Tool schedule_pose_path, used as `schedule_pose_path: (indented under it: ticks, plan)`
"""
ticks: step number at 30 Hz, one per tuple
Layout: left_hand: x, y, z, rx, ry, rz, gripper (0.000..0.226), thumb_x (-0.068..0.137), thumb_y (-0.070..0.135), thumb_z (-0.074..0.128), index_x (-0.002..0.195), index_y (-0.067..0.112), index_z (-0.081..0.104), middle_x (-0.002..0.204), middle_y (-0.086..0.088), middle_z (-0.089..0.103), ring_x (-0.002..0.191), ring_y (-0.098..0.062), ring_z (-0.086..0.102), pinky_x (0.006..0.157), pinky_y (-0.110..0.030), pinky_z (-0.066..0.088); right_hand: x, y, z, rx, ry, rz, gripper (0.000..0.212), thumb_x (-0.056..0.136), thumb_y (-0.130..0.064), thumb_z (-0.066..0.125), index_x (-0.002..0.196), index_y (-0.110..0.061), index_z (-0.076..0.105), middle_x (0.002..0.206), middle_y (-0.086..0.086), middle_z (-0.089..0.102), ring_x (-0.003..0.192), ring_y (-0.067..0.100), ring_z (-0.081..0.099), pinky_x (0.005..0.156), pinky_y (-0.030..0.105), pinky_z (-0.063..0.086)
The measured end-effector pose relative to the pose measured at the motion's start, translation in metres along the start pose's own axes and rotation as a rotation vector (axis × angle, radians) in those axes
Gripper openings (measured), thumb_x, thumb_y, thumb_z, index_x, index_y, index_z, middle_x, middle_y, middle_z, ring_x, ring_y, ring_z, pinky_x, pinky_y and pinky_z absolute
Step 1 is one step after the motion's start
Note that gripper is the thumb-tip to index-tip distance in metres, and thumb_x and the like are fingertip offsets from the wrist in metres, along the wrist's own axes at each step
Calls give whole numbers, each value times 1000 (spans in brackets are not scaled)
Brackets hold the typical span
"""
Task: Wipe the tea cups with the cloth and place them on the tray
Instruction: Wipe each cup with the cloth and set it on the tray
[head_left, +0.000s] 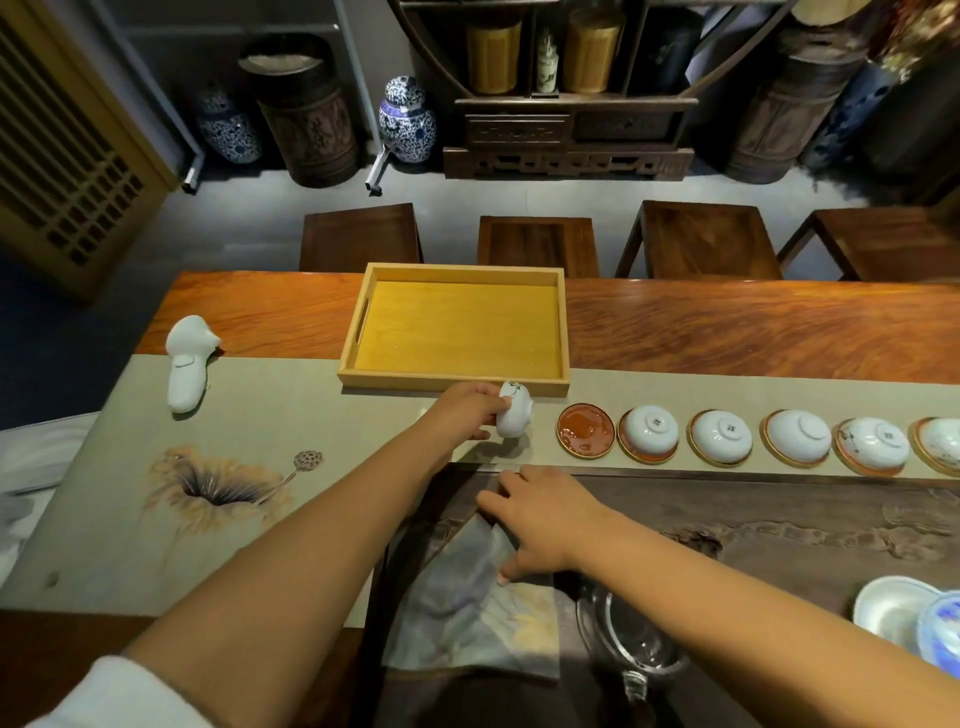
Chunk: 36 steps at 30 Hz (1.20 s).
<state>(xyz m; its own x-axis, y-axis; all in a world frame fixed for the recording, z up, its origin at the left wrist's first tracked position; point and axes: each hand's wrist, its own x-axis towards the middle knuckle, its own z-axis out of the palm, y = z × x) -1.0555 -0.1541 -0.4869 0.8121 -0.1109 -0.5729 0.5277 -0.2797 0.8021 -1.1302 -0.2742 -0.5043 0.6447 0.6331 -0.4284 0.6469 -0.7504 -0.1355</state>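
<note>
Left hand (467, 410) gripped a white cup (514, 417), tipped on its side, held just above the runner (260, 415) and just in front of the tray's near wall. Right hand (540, 519) lay on the cloth (467, 613) with fingers spread and loosely bent, thumb pressing the fabric; whether it was pinching the cloth could not be told.

From the right hand, the cup lay at about 12 o'clock, near but not touching. The cloth ran long from that hand toward 6 o'clock, down to the bench's near edge. The right hand was the nearer one to the cloth, so bringing cloth up to cup looked like the next move.

The tray (457, 387) sat at 12 o'clock from the cup, holding nothing, with low walls to clear. At 3 o'clock from the cup lay a bare saucer (586, 431), then a row of upturned cups (649, 430) on saucers, close together. Open runner lay at 9 o'clock.
</note>
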Motion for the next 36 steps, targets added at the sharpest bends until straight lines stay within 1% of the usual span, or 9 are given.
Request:
schedule_pose_path:
  ticks: [6, 8, 11, 14, 19, 25, 28, 32, 36]
  plan:
    - [-7, -7, -7, -65, 41, -18, 17, 91, 9, 53, 107, 4, 58, 98, -11, 58, 75, -15, 55, 59, -22, 42, -3, -5, -3, 217, -33, -17, 34, 73, -38, 64, 94, -11, 66, 103, 11, 49, 96, 26, 43, 75, 34, 29]
    - [-9, -7, -9, -89, 45, -9, 16, 91, 8, 53, 106, 5, 58, 96, -12, 57, 70, -12, 54, 59, -22, 41, -10, 3, -8, 478, -21, 39, 15, 70, -30, 68, 72, -17, 61, 91, 12, 51, 83, 21, 45, 67, 31, 33]
    - [-11, -2, -10, -145, 57, 1, 17, 90, 6, 53, 106, 3, 59, 87, -10, 57, 68, -12, 52, 58, -22, 40, -25, 24, -24, 858, 44, 167, 31, 69, -15, 70, 53, -21, 44, 63, -2, 49, 58, 8, 44, 50, 23, 30]
    - [-11, 10, -8, -185, 43, 44, 7, 91, 6, 52, 93, 6, 58, 73, -5, 53, 64, -12, 50, 57, -22, 38, -43, 49, -43, 1032, 160, 264, 32, 70, -5, 69, 56, -22, 46, 60, -8, 47, 54, 1, 45, 51, 18, 34]
    - [-11, 32, -5, -297, 70, 123, 26, 92, 9, 50, 114, -3, 57, 77, -4, 58, 66, -13, 53, 54, -18, 46, -69, 91, -62, 969, 279, 453, 21, 72, -9, 66, 78, -17, 48, 66, 1, 52, 63, 16, 48, 55, 29, 36]
    - [-17, 59, 13, -409, -19, 161, 26, 91, 12, 52, 113, -1, 58, 80, -5, 58, 72, -13, 52, 65, -20, 47, -77, 109, -84, 1069, 619, 715, 56, 77, -16, 62, 128, -15, 39, 106, 10, 60, 88, 25, 59, 62, 30, 48]
    - [-22, 72, 26, -409, -76, 182, 28, 92, 11, 51, 116, -1, 56, 87, -8, 60, 78, -15, 55, 69, -21, 48, -75, 105, -102, 1137, 806, 613, 48, 78, -19, 61, 126, -19, 50, 112, 3, 59, 95, 19, 59, 75, 33, 50]
    - [-25, 85, 38, -438, -91, 210, 26, 91, 8, 51, 114, -1, 56, 84, -8, 61, 75, -15, 57, 67, -20, 49, -74, 94, -119, 1406, 762, 423, 17, 85, -28, 56, 100, -26, 64, 98, -1, 64, 92, 17, 60, 79, 35, 49]
    - [-27, 90, 42, -434, -114, 219, 23, 90, 7, 50, 110, -2, 59, 79, -7, 61, 70, -13, 58, 64, -17, 50, -77, 93, -116, 1468, 789, 388, 24, 90, -31, 53, 105, -18, 67, 102, 6, 66, 96, 19, 62, 81, 29, 50]
